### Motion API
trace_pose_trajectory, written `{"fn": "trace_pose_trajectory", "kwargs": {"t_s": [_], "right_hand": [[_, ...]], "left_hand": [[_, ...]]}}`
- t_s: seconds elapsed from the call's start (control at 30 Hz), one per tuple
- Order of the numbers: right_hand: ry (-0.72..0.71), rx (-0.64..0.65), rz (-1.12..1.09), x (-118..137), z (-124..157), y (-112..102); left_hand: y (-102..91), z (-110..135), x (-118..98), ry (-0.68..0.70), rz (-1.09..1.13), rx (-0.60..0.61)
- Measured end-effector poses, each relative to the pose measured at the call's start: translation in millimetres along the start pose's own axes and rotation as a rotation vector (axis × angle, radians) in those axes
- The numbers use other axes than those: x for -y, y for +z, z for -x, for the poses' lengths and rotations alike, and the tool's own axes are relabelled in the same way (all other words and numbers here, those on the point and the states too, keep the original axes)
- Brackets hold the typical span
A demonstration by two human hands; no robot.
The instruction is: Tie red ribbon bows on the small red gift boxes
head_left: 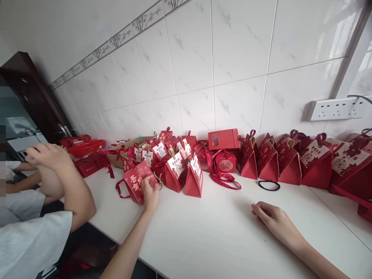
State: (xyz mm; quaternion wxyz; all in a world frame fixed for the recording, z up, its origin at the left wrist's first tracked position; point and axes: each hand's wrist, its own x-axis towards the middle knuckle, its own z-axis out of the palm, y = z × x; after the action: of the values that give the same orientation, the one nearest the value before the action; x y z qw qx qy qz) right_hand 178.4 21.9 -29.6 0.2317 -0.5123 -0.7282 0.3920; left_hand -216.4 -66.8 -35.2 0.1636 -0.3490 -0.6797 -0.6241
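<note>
My left hand [150, 190] grips a red triangular gift box [137, 183] with gold characters and a red ribbon loop, resting tilted on the white counter [209, 240]. Right behind it stand more red gift boxes with white photo labels [177, 170]. My right hand [274, 221] lies on the counter with its fingers loosely curled and nothing in it, a little in front of a black hair tie [269, 185].
A row of red triangular boxes [279, 162] lines the tiled wall to the right. A red rectangular box [223, 139] sits at the back. A power strip [337, 109] hangs on the wall. Another person's arm [65, 182] is raised at left.
</note>
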Motion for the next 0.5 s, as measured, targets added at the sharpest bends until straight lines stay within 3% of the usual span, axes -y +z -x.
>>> {"fn": "trace_pose_trajectory", "kwargs": {"t_s": [0.23, 0.5], "right_hand": [[0.017, 0.035, 0.041, 3, 4, -3], [-0.024, 0.050, 0.095, -1, 2, 1]], "left_hand": [[5.8, -7, 37, -0.225, -0.105, 0.071], [19.7, -10, 43, -0.210, -0.158, 0.210]]}}
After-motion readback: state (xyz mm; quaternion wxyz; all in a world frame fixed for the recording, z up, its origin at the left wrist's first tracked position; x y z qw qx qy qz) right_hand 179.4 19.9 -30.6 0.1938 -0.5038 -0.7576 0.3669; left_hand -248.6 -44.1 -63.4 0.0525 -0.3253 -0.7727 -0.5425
